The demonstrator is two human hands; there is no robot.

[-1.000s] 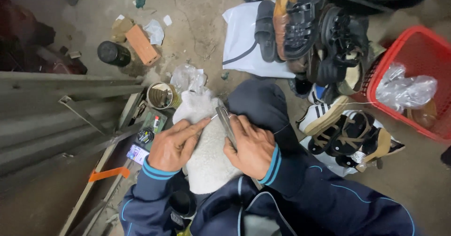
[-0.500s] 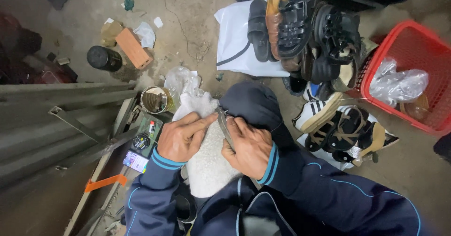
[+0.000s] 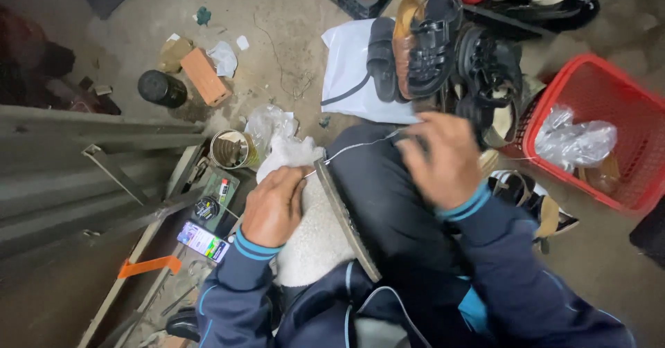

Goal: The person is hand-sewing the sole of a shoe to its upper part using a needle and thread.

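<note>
Sandals and red basket crowd right hand.

We see the left hand pressing the white fleecy shoe on the lap; the right hand, beyond the shoe, draws a thread taut from its sole.

The bare grey concrete floor is dusty and has scraps of paper on it. Long grey metal bars lie along the left side. A red plastic basket sits on the right. A pile of dark sandals rests near a white plastic bag. The light is dim.
</note>
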